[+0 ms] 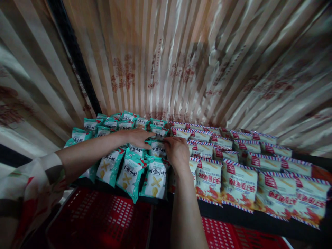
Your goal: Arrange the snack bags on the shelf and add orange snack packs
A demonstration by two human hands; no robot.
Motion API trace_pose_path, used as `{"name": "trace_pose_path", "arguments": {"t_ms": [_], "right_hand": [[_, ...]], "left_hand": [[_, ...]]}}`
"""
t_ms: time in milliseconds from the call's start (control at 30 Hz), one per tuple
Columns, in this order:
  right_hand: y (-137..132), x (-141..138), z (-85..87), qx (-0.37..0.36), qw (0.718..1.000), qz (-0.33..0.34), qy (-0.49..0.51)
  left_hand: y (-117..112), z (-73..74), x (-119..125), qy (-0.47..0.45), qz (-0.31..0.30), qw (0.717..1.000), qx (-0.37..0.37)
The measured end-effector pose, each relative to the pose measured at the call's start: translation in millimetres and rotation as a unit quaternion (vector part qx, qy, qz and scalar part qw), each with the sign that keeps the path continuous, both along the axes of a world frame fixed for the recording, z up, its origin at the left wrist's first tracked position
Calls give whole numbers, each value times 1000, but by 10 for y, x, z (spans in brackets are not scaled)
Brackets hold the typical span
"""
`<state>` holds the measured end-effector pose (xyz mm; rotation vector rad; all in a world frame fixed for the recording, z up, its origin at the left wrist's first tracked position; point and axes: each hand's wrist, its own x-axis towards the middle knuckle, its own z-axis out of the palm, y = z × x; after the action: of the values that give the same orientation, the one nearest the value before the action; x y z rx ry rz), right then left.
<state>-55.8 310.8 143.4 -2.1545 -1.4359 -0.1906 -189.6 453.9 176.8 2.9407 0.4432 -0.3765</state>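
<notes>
Teal-and-white snack bags (131, 173) stand in rows on the left part of a dark shelf. Over these rows reaches my left hand (140, 137), fingers apart, its fingertips at the left side of one small teal snack bag (158, 149) in the second row. At that bag's right upper edge are the curled fingers of my right hand (177, 152); its fingertips are partly hidden. The bag stands upright between both hands. Directly in front of it is another teal bag (155, 178), leaning slightly back.
Cream-coloured snack bags (240, 183) with striped edges fill rows on the right. Red perforated baskets (103, 218) sit below the shelf's dark front edge (233, 216). Behind rises a striped, creased plastic sheet (166, 69), with a dark upright post (75, 52) at left.
</notes>
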Motion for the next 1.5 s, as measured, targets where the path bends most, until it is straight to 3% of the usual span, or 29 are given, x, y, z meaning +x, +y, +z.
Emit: {"name": "trace_pose_path", "arguments": {"t_ms": [333,500,733,900,1000,1100,1200,1333,1400,1500], "right_hand": [[56,19,-65,2,1000,-20,-4],[99,6,-102,41,999,-26,-20],[137,-59,-37,41,998,-53,7],[183,-50,-74,45,997,-54,32],[194,-25,-109,73,996,-52,21],[194,-15,-116,94,994,-56,19],[190,-20,-110,97,994,-55,21],[190,-34,-107,81,994,-59,31],[193,-40,-105,76,995,-60,34],[201,-44,-100,79,994,-63,41]], "left_hand": [[-9,10,-22,-35,-16,999,0],[6,-4,-23,-45,-21,999,-5],[-23,-28,-35,-49,0,999,-10],[-28,82,-56,-42,7,999,9],[-82,223,-143,-91,17,996,18],[-360,278,-350,-218,43,973,68],[-885,95,-650,-318,53,942,95],[-1530,-449,-989,-335,22,929,159],[-1687,-716,-1059,-337,36,921,195],[-1741,-1007,-1057,-353,91,903,228]]}}
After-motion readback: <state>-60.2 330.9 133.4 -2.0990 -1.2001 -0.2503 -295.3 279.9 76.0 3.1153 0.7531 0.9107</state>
